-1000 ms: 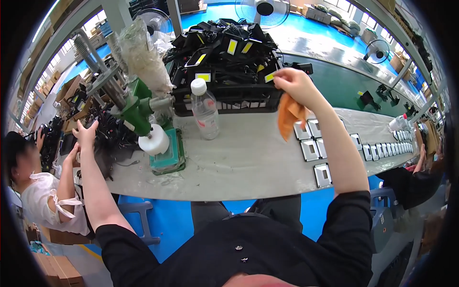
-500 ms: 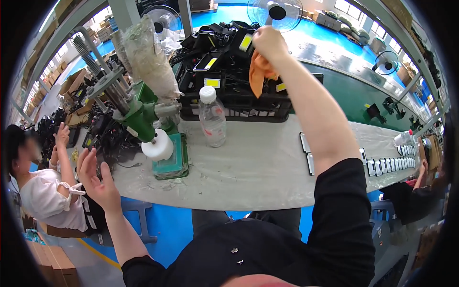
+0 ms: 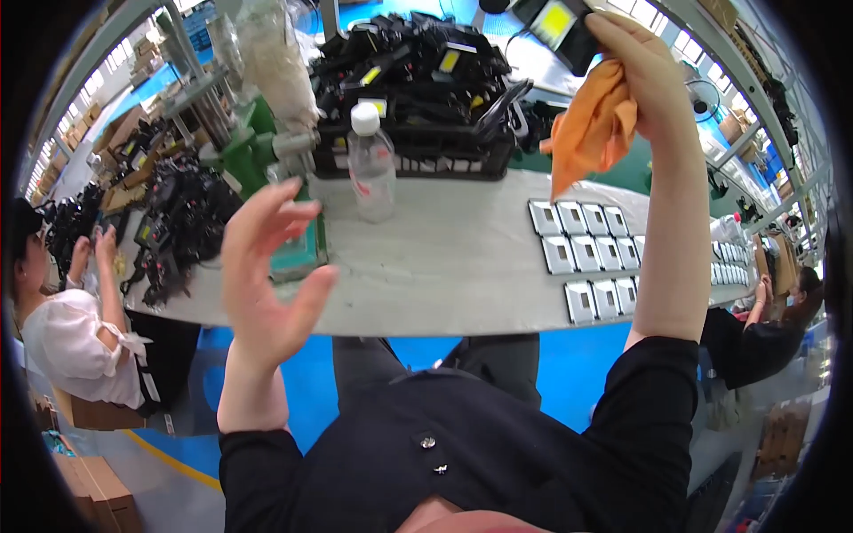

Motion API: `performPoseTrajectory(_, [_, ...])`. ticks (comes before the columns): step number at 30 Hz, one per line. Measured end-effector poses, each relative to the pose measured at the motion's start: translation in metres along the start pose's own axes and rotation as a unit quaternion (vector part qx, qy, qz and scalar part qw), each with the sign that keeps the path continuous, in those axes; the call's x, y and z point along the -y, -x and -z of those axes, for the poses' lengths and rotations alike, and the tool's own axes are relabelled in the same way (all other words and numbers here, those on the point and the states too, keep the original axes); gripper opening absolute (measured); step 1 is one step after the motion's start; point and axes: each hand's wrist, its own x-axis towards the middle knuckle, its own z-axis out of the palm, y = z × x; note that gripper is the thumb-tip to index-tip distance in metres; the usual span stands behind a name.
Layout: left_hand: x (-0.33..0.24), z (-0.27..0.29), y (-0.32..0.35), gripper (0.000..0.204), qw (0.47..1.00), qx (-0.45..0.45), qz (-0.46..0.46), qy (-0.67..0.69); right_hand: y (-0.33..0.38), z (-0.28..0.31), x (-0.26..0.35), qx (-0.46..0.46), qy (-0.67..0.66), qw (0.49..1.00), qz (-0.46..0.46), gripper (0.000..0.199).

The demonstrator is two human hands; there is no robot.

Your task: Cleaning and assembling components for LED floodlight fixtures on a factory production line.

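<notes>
Since the earlier frame, the right hand [image 3: 647,84] moves from over the crate [image 3: 418,163] to its right, carrying a black lamp [image 3: 563,34], and the left hand [image 3: 275,280] moves rightward. Right fingers grip the lamp by its edge, leaving the yellow panel uncovered, perhaps to spare that face; the thumb cannot be made out. An orange cloth [image 3: 593,124] hangs from the same hand, probably so both travel together. Empty, the left hand spreads fingers and thumb before the green press [image 3: 253,142]. Beyond, the crate stands at the table's [image 3: 435,266] far side, heaped with lamps [image 3: 400,75], likely for easy reach. Near its left end a bottle [image 3: 371,178] stands upright. Pale frames [image 3: 582,302] lie flat in rows at right, presumably for orderly picking.
</notes>
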Motion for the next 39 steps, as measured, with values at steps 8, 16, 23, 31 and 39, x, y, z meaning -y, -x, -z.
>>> performPoseTrajectory(8, [0.004,-0.080,0.007,0.111,0.958,0.143,0.102,0.227,0.120,-0.091,-0.010,0.244,0.127,0.961,-0.014,0.026])
performPoseTrajectory(16, [-0.014,-0.096,0.026,0.098,0.974,0.096,0.081,0.187,0.153,-0.043,0.004,0.085,-0.064,0.994,0.009,0.038])
performPoseTrajectory(23, [-0.023,-0.098,0.034,0.093,0.992,0.087,0.071,0.054,0.192,-0.121,-0.020,0.007,0.187,0.948,0.258,0.029])
performPoseTrajectory(31, [-0.018,-0.096,0.033,0.091,0.996,0.081,0.042,-0.006,0.204,-0.107,-0.010,0.144,0.193,0.954,0.178,0.023])
performPoseTrajectory(39, [-0.029,-0.097,0.032,0.089,0.993,0.099,0.051,-0.036,0.205,-0.123,-0.008,0.092,0.149,0.968,0.180,0.019])
